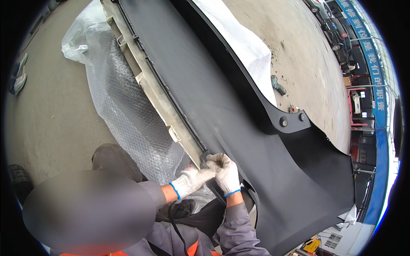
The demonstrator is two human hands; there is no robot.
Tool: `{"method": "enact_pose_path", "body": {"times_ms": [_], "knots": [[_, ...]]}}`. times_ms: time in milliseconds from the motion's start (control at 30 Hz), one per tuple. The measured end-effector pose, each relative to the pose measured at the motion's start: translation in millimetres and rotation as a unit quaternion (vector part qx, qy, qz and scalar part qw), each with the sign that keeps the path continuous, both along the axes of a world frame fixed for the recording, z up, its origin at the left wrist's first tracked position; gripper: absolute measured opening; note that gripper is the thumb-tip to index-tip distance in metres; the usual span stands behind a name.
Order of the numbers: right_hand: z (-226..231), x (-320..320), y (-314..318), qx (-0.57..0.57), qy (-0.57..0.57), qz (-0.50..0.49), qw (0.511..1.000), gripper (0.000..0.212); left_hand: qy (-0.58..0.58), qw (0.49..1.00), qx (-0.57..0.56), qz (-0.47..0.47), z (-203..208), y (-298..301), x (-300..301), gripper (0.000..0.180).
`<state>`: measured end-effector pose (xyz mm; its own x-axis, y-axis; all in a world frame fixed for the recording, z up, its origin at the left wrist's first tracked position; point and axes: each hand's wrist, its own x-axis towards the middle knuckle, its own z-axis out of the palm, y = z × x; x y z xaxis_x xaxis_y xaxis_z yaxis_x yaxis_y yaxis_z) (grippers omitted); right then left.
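A large dark grey car bumper (205, 98) lies slantwise before me, its surface matt. Along its left edge runs a thin black trim strip (166, 94), next to a beige inner flange (147, 91) with tabs. My left hand (191, 181), in a white knit glove with a blue cuff, is closed at the near end of that edge. My right hand (225, 174), gloved alike, is closed beside it, fingers bent over the strip's end. The two hands touch. A dark piece hangs below them. Their fingertips are partly hidden by the gloves' overlap.
Bubble wrap (128, 106) and white foam sheet (250, 47) lie under the bumper. A teal power tool (278, 85) and a small red-and-metal item (293, 108) rest on the concrete floor beyond. Shoes (19, 79) show far left, above a tire (20, 181). Cars (329, 30) stand upper right.
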<state>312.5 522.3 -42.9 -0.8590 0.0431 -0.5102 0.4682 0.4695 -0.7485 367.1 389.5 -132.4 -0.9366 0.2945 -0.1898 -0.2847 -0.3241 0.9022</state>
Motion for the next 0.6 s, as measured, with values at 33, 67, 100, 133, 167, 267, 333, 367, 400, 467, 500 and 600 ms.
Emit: {"method": "enact_pose_path", "body": {"times_ms": [33,67,100,133,167,267,333,367,400,467,500,600], "knots": [[-0.4,0.8,1.2,-0.009,-0.001,-0.003,1.0,0.017,-0.062,0.998,0.025,-0.005,13.0,-4.6,-4.2,0.03],[0.1,0.7,1.0,-0.02,0.011,-0.003,1.0,0.017,-0.124,0.991,0.05,-0.009,25.8,-9.5,-8.6,0.03],[1.1,0.0,0.4,-0.031,0.023,-0.003,0.999,0.017,-0.135,0.989,0.06,-0.016,27.2,-10.9,-8.0,0.031],[2.4,-0.8,-0.7,-0.043,0.034,-0.002,0.999,0.018,-0.145,0.987,0.069,-0.023,27.9,-12.7,-7.0,0.031],[7.0,-2.8,-4.1,-0.083,0.015,-0.051,0.995,0.018,-0.155,0.984,0.079,-0.03,27.9,-14.3,-6.6,0.031],[14.3,-11.4,-20.7,-0.17,-0.009,-0.139,0.976,0.018,-0.245,0.965,0.042,-0.08,26.9,-20.6,-8.2,0.03],[-9.9,-2.4,-13.5,-0.181,0.046,-0.146,0.972,0.016,-0.255,0.959,0.121,-0.035,54.9,-22.2,-16.5,0.03],[-12.4,-2.6,-18.8,-0.186,0.077,-0.145,0.969,0.015,-0.258,0.954,0.154,-0.003,65.5,-27.0,-20.8,0.031],[-11.0,-2.2,-20.4,-0.157,0.056,-0.143,0.976,0.015,-0.252,0.95,0.186,-0.006,61.9,-31.1,-23.3,0.048],[-4.8,-2.8,-25.8,-0.101,0.016,-0.139,0.985,0.015,-0.252,0.931,0.253,0.077,52.1,-30.3,-22.3,0.063],[-11.5,-1.4,-25.2,-0.071,0.045,-0.131,0.988,0.016,-0.252,0.918,0.286,0.114,47.4,-29.5,-22.5,0.07],[-40.1,2.1,-21.5,-0.003,0.08,-0.129,0.988,0.018,-0.3,0.881,0.318,0.181,67.1,-47.7,-35.6,0.087]]}}
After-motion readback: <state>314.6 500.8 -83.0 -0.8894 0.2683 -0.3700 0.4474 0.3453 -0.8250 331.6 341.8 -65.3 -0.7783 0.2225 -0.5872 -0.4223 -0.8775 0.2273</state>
